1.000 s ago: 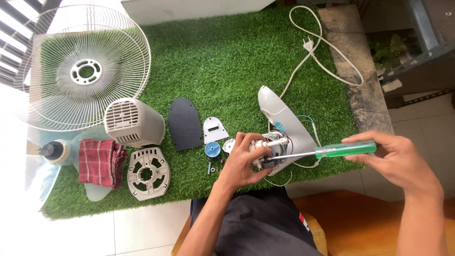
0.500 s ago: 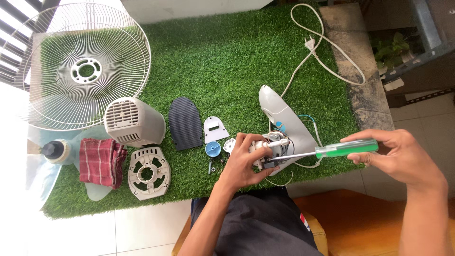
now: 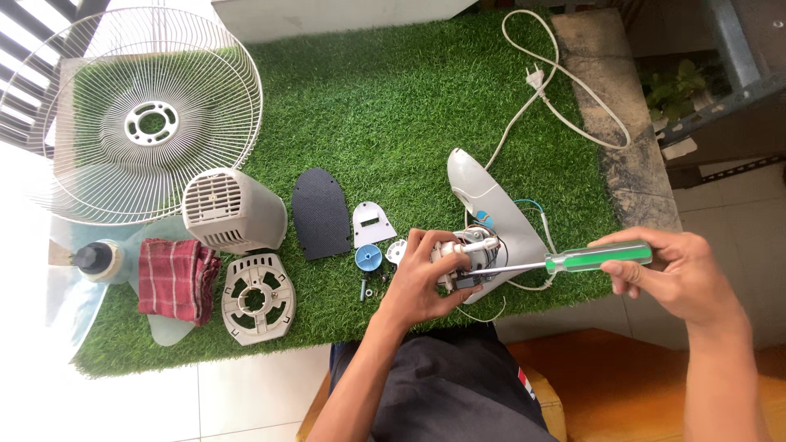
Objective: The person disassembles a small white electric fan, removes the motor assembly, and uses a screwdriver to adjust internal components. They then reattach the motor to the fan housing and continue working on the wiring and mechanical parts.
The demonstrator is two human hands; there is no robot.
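Fingers of the left hand wrap around the fan motor, holding it tight against the grey fan neck. Right hand fingers closed on the green handle of a screwdriver, shaft lying near level, tip at the motor just beside the left thumb. Motor sits at the front edge of the green fake-grass mat, near the person's lap. Thin wires loop out from under the motor.

White power cord with plug runs from the neck up toward the far right of the mat, partly over a stone slab.

Left of the left hand, on the mat: small blue round knob, a dark screw or two beside it, a white flat plate, a dark oval cover. Further left: grey vented motor housing, round grey vented cap just in front of it, red checked cloth lying on a pale fan blade. Wire fan guard at far left corner, overhanging the mat edge. White tile floor below the mat.
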